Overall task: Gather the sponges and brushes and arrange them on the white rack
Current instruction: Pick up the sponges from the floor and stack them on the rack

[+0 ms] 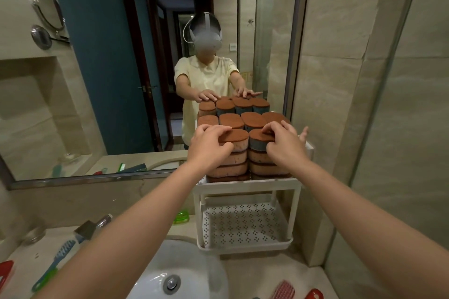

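A white two-tier rack (245, 183) stands on the counter against the mirror. Its top shelf carries stacks of brown-topped sponges (230, 120) in several columns. My left hand (209, 144) grips the top sponge of the front left stack (234, 137), fingers on top and thumb at its side. My right hand (283, 141) grips the top sponge of the front right stack (258, 139) in the same way. The lower perforated shelf (243, 223) holds nothing. A blue and green brush (54, 263) lies on the counter at the left, and a red brush (283, 290) at the bottom right.
A white sink (184, 272) lies directly below my arms. A green soap dish (181, 217) sits left of the rack. A red object (6, 272) lies at the far left, another red piece (314, 294) at the bottom right. The tiled wall (364, 128) closes the right side.
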The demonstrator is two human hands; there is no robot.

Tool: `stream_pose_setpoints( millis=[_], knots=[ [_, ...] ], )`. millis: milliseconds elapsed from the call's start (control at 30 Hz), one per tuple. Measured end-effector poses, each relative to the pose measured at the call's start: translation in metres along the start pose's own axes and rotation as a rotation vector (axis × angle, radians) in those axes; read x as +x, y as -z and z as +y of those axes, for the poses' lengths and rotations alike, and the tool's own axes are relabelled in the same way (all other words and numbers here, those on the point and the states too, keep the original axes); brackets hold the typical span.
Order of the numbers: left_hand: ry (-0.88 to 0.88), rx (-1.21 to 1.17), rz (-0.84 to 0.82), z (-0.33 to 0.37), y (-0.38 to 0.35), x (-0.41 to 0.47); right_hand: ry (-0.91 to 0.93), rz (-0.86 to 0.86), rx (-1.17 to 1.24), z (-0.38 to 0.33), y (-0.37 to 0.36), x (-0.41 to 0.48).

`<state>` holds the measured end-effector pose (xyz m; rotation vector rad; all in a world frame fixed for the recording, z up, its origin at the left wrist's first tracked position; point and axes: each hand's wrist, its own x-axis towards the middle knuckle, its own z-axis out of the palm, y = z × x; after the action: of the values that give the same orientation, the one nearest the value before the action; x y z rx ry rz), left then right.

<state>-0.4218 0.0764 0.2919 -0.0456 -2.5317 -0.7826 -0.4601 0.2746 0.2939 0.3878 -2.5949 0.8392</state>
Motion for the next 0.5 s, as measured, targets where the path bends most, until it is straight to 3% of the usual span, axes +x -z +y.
stream_pose_setpoints(
  millis=[267, 500],
  knots=[
    [-0.048, 0.175, 0.033, 0.001, -0.008, -0.008, 0.06, 0.086, -0.143, -0.001, -0.007, -0.014],
    [-0.082, 0.13, 0.123, 0.008, 0.0, -0.025, 0.088, 0.085, -0.124, -0.011, -0.001, -0.028]
  ],
)
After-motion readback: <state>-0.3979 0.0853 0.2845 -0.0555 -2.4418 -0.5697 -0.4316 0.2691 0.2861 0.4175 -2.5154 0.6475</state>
